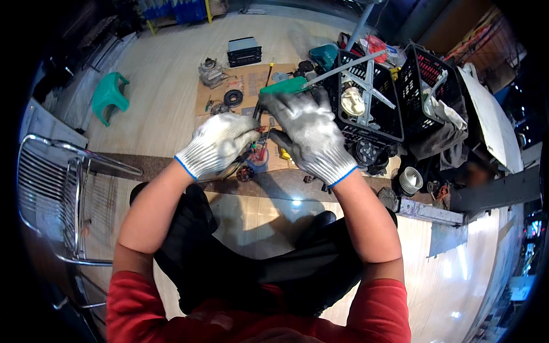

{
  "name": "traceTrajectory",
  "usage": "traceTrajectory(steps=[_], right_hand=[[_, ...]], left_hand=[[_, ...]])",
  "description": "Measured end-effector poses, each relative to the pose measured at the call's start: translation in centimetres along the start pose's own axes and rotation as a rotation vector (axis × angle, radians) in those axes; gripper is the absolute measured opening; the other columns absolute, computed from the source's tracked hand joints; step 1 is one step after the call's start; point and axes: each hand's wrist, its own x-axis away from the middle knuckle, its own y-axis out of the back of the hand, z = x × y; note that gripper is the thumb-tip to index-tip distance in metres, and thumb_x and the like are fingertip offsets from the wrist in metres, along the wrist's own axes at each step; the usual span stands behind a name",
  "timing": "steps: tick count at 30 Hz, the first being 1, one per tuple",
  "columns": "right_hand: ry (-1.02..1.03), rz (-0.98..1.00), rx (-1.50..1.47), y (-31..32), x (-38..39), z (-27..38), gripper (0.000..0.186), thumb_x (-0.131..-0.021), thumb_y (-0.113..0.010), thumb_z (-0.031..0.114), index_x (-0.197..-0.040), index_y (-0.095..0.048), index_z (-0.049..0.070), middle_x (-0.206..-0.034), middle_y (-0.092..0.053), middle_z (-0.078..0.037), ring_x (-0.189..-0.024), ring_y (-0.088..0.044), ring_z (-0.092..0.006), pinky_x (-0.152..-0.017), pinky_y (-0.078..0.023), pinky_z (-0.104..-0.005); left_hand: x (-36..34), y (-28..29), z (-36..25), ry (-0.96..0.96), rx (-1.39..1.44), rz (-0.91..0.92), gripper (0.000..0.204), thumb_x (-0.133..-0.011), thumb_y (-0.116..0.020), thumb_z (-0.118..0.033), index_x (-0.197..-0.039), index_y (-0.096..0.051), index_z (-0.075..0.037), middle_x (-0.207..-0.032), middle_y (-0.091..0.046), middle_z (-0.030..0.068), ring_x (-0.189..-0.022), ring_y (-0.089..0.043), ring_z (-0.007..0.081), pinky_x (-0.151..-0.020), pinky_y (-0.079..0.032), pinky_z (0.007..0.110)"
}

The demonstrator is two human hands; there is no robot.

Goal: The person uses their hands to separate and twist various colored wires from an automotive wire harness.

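Grip of L hand [223, 140] & R hand [311, 130], mid-frame: can't tell, poor view; steady w/ L, work R slowly over cardboard [251, 76].

A repair workshop: a metal machine part [212, 74] and black ring [233, 104] on a cardboard sheet [251, 86], loaded crates [366, 131] right of it

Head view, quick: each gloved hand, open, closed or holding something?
Left hand: fingers partly curled; cannot tell whether it holds anything.
Right hand: fingers blurred; cannot tell whether open, closed or holding anything.
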Motion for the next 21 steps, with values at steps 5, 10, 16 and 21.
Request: traceTrajectory(steps=[5, 10, 16, 21], right_hand=[[-0.063, 0.018, -0.328, -5.2, 3.1, -2.3, 0.025, -0.095, -0.061, 0.03, -0.109, -0.071, 0.012, -0.086, -0.07, -0.012, -0.076, -0.069, -0.0326, -0.065, -0.056, -0.0396], [-0.061, -0.034, -0.372, -5.6, 2.5, -2.6, 0.026, -0.095, -0.062, 0.032, -0.111, -0.07, 0.013, -0.086, -0.07, -0.011, -0.075, -0.069, -0.0316, -0.062, -0.055, -0.0408], [-0.021, -0.019, -0.242, -4.8, 2.5, -2.1, 0.025, -0.092, -0.063, 0.03, -0.11, -0.07, 0.014, -0.083, -0.069, -0.009, -0.072, -0.068, -0.0299, -0.059, -0.054, -0.0405], [0.015, -0.004, -0.196, -4.6, 3.0, -2.0, 0.023, -0.091, -0.064, 0.03, -0.106, -0.071, 0.013, -0.081, -0.069, -0.01, -0.072, -0.068, -0.0306, -0.06, -0.055, -0.0408]], left_hand=[[-0.4, 0.5, -1.7, 0.095, 0.236, 0.153, 0.03, -0.098, -0.057, -0.027, -0.104, -0.071, -0.001, -0.094, -0.07, 0.0203, -0.091, -0.067, 0.0378, -0.082, -0.052, 0.044], [-0.4, -0.2, -0.2, 0.183, 0.318, 0.175, 0.031, -0.098, -0.057, -0.025, -0.11, -0.068, 0.002, -0.089, -0.067, 0.0202, -0.082, -0.065, 0.0332, -0.076, -0.051, 0.042], [-1.0, -0.2, 0.7, 0.138, 0.132, 0.094, 0.028, -0.096, -0.059, -0.024, -0.109, -0.068, 0.0, -0.097, -0.068, 0.0204, -0.095, -0.065, 0.0388, -0.085, -0.052, 0.046], [-0.9, -0.8, -0.2, 0.075, 0.024, 0.056, 0.024, -0.096, -0.06, -0.022, -0.104, -0.07, -0.002, -0.098, -0.069, 0.0191, -0.096, -0.065, 0.0387, -0.085, -0.052, 0.045]])
